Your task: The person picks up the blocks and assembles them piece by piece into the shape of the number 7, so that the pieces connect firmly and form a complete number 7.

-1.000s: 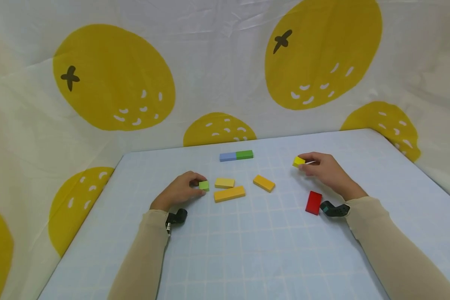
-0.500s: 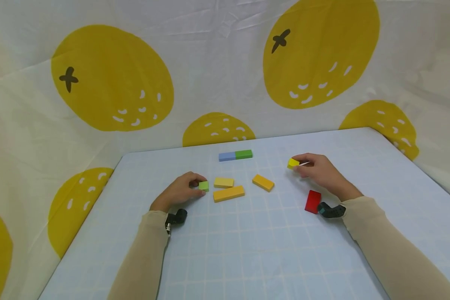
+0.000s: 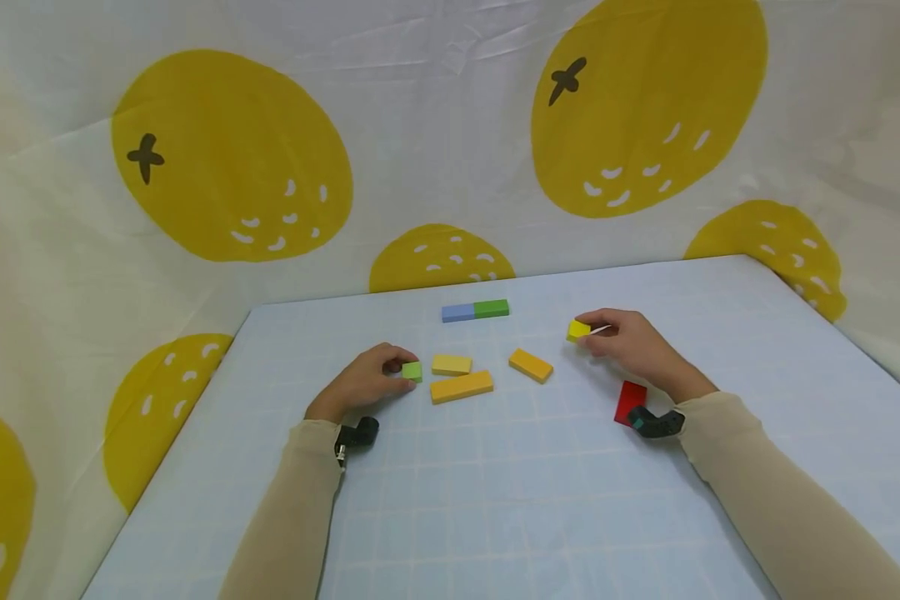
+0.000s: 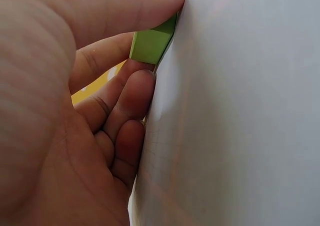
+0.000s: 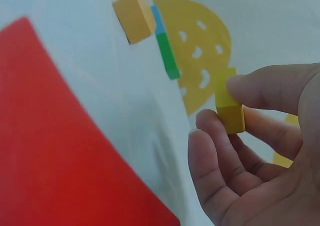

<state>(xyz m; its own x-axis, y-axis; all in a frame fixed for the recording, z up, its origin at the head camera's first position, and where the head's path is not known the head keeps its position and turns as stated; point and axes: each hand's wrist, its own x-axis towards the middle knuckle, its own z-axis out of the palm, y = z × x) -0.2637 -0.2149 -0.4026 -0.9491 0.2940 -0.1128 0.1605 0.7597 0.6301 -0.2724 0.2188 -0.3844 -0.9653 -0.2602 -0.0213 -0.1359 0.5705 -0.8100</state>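
Observation:
My left hand pinches a small light green block between thumb and fingers, down at the tabletop. In the left wrist view the green block sits under the thumb, the fingertips resting along the cloth. On the right, my right hand holds a small bright yellow block between thumb and fingers. The right wrist view shows this yellow block raised over the table. Just right of the green block lie a pale yellow block and a longer orange-yellow block.
A blue block and a green block lie end to end at the back. An orange block lies angled mid-table. Below my right wrist is a red block, partly covered by the wrist camera. A patterned curtain stands behind.
My right hand has moved a little left and slightly down with the yellow block, its wrist camera now overlapping the red block. The left hand stays put with the light green block.

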